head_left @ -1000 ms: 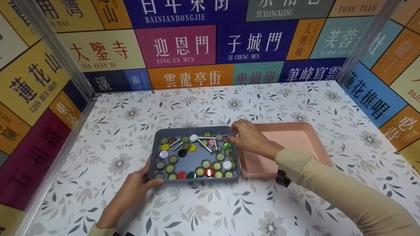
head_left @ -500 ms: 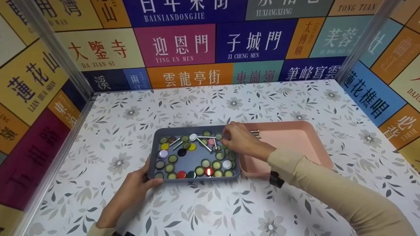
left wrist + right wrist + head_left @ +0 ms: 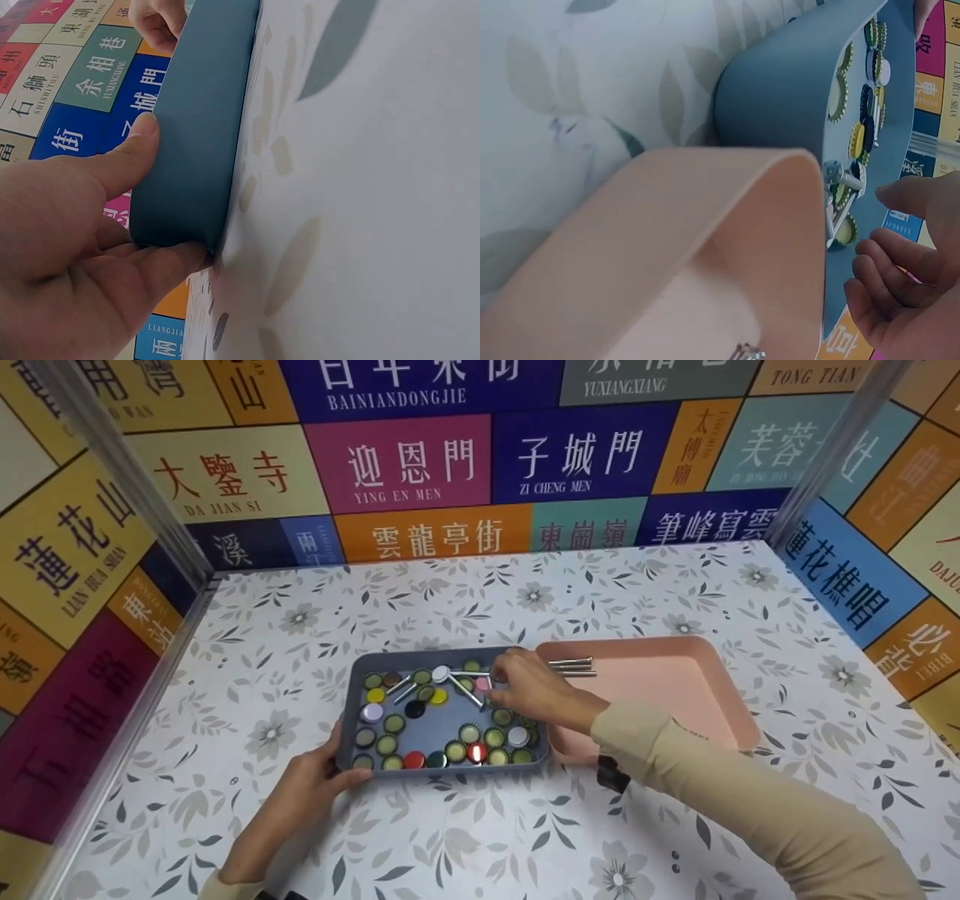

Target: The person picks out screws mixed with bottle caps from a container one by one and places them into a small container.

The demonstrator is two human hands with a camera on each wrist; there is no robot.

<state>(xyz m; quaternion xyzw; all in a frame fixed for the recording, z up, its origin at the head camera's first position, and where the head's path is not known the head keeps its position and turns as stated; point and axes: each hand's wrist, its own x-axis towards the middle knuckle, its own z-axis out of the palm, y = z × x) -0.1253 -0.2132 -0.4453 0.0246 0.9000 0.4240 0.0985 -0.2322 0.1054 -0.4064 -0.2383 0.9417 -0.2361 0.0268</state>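
Observation:
My left hand (image 3: 307,784) grips the front left corner of a blue-grey tray (image 3: 431,731). In the left wrist view its thumb lies at the rim and its fingers at the tray's outer wall (image 3: 195,127). Bottle caps (image 3: 394,724) of several colours lie spread over that tray, with several metal bolts (image 3: 469,692) among them. Over its back right part hovers my right hand (image 3: 532,686), fingers loosely bent. In the right wrist view a gap shows between thumb and fingers, with nothing held. Beside it stands a pink tray (image 3: 660,690) holding several long bolts (image 3: 577,663).
The two trays stand side by side, nearly touching, on a table (image 3: 525,840) with a leaf-and-flower cover. Panels with large printed characters (image 3: 405,461) wall the back and sides. Clear corner posts (image 3: 832,465) rise at the back.
My right hand has moved left and slightly down, away from the pink tray toward the bolts in the blue-grey one. Bolts in the pink tray have come into view. The left hand stays put.

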